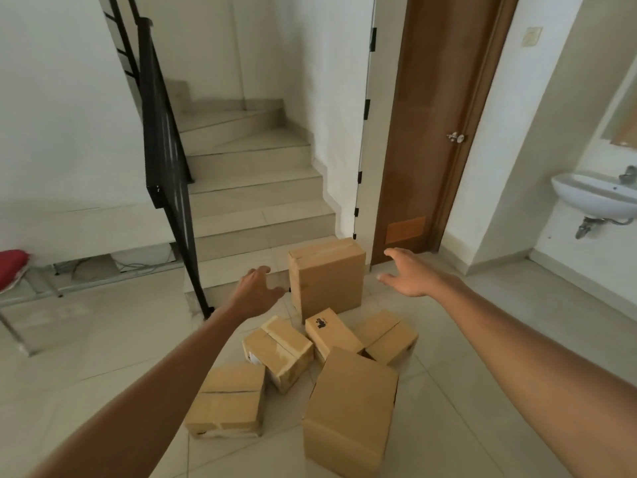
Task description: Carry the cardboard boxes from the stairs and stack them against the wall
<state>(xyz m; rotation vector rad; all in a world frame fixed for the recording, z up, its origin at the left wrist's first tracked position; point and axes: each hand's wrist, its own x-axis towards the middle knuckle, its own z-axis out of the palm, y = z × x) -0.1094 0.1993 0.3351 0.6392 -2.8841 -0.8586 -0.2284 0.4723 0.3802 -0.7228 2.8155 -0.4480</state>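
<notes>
A tall upright cardboard box (327, 276) stands on the floor at the foot of the stairs (248, 188). Several more cardboard boxes lie scattered nearer me: a large one (351, 408), a taped one (229, 398), another taped one (279, 350), a printed one (329, 331) and one at the right (387, 336). My left hand (256, 291) is stretched out just left of the tall box, fingers spread, holding nothing. My right hand (412, 272) is stretched out just right of it, also spread and apart from the box.
A black stair railing (165, 167) runs down on the left. A brown door (437, 125) stands right of the stairs, a white wall sink (596, 194) at the far right. A metal-legged chair with a red cushion (12, 267) sits at the left edge.
</notes>
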